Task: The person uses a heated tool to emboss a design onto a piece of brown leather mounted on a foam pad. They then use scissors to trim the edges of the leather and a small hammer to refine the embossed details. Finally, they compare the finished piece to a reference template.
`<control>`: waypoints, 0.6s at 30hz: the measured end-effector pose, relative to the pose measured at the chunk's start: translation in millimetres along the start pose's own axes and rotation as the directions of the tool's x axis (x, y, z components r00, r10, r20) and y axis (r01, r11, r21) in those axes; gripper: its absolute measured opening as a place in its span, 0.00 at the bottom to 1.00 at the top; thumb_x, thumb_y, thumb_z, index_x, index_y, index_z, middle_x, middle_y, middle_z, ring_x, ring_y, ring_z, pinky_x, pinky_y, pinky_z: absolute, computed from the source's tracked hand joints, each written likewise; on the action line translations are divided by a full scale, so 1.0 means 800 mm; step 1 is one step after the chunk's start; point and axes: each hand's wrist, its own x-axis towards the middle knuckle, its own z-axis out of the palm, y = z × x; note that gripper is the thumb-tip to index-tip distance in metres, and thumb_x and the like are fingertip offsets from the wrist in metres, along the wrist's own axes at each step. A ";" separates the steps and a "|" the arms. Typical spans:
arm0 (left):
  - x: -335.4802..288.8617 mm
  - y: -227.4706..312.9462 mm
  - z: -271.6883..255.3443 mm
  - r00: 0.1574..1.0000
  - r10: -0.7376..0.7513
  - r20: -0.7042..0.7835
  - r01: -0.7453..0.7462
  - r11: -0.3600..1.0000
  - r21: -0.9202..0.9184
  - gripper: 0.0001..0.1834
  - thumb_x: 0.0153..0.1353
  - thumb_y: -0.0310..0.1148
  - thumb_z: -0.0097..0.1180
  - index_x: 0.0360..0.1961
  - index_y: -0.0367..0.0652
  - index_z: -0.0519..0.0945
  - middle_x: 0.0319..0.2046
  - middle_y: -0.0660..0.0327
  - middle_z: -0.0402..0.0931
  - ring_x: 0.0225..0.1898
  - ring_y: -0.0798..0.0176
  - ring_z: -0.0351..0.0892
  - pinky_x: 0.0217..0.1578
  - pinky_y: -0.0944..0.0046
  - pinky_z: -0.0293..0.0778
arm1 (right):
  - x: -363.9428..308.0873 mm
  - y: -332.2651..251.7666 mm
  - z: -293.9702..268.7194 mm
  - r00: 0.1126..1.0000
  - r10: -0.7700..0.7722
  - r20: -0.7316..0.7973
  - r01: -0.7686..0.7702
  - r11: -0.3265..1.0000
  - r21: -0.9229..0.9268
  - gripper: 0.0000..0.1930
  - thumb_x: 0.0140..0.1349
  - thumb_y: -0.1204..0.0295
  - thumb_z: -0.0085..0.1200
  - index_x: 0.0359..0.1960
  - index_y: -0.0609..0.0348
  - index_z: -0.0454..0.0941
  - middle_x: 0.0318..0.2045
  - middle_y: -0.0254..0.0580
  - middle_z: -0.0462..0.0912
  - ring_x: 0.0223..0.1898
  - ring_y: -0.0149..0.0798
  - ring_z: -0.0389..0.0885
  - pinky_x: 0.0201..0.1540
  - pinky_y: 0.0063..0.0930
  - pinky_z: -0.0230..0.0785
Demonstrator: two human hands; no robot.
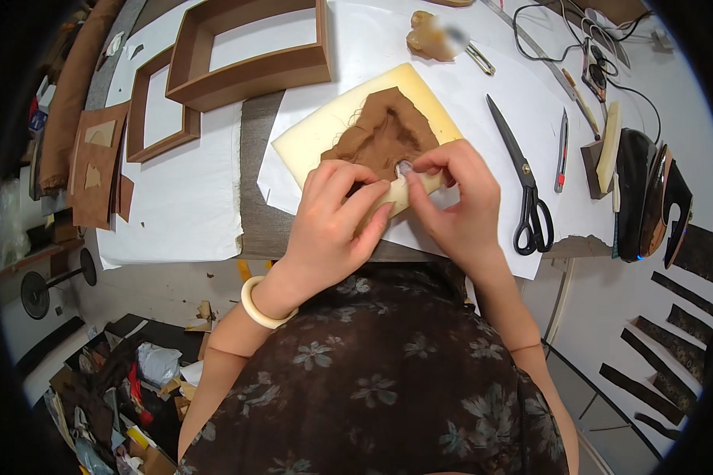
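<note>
A thick cream foam sheet (408,82) lies tilted near the table's front edge. On it rests a crumpled brown piece of leather or fabric (388,131) with loose threads at its left side. My left hand (333,214) is closed on the sheet's near edge, which it bends upward. From the other side, my right hand (463,202) pinches with thumb and forefinger at the same raised edge. A small whitish bit (403,169) shows at those fingertips; what it is I cannot make out. Fingers partly hide the near end of the brown piece.
Black scissors (524,170) and a utility knife (562,150) lie to the right. Two brown open frames (249,91) stand at the back left beside brown leather pieces (99,166). At the back are a tan lump (428,36) and cables (558,55). White paper (174,206) covers the table.
</note>
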 end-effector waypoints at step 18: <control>-0.008 -0.007 0.016 0.996 -0.015 -0.085 0.013 1.000 -0.013 0.17 0.54 0.24 0.73 0.45 0.37 0.83 0.45 0.54 0.79 0.48 0.48 0.79 0.50 0.52 0.74 | 0.005 0.003 0.013 0.999 -0.012 0.043 0.014 0.998 -0.063 0.10 0.56 0.75 0.73 0.33 0.57 0.81 0.31 0.39 0.81 0.32 0.45 0.82 0.33 0.37 0.74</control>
